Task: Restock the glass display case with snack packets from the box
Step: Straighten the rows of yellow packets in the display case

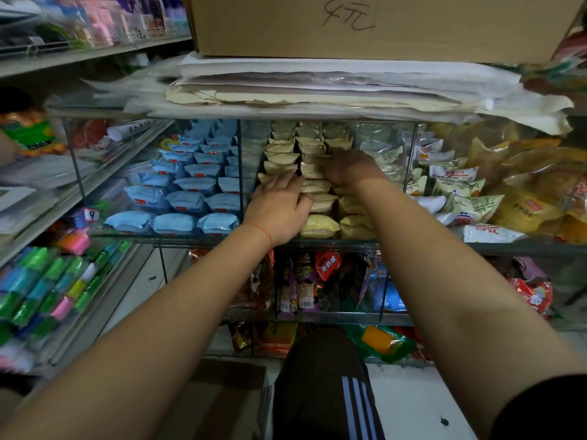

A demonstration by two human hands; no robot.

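Item: tan snack packets [319,226], small pillow-shaped foil pouches, matte beige-gold, stacked in close rows in the middle compartment of the glass display case [240,173], between blue packets [185,201] on one side and white-and-green packets [457,185] on the other. Left hand [279,208] lies flat with fingers straight, pressing the left-hand rows of tan packets. Right hand [351,168] is deeper in the compartment, fingers curled down among the packets; whether it pinches one cannot be told. Risks, as judged: the rows slope toward the open front edge, so a hard push may tip the front pouches off the shelf onto the lower shelf's mixed snacks [317,281]; crowding may crush or burst the puffed pouches; pressure against the thin glass divider may shift it. A cardboard box [381,23] sits on stacked paper sheets [317,84] overhead.
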